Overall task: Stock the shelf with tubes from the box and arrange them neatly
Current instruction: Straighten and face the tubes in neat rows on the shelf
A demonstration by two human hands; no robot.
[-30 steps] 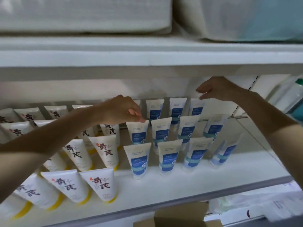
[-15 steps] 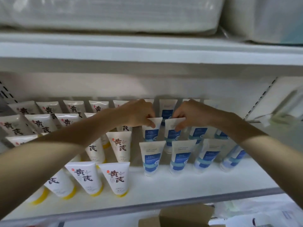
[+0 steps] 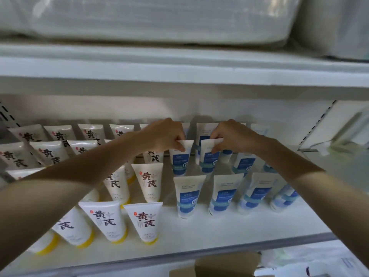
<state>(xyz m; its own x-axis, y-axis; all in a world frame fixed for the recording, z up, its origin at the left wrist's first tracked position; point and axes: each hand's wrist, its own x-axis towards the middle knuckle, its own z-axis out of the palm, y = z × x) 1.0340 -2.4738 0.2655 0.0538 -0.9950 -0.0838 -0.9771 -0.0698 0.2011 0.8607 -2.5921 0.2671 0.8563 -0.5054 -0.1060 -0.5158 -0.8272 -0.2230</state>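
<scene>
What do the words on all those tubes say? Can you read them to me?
"黄芪", in big black brush characters: on the yellow-capped tubes.
The red seal beside those characters: too small to read.
The blue-label tubes: all print too blurred to read.

The head view (the only one) faces the shelf (image 3: 219, 232) close up, seemingly from slightly above.

Large black "黄芪" — on yellow-capped tubes (image 3: 146, 222); blue-label tubes (image 3: 188, 196) — print too small to read.
</scene>
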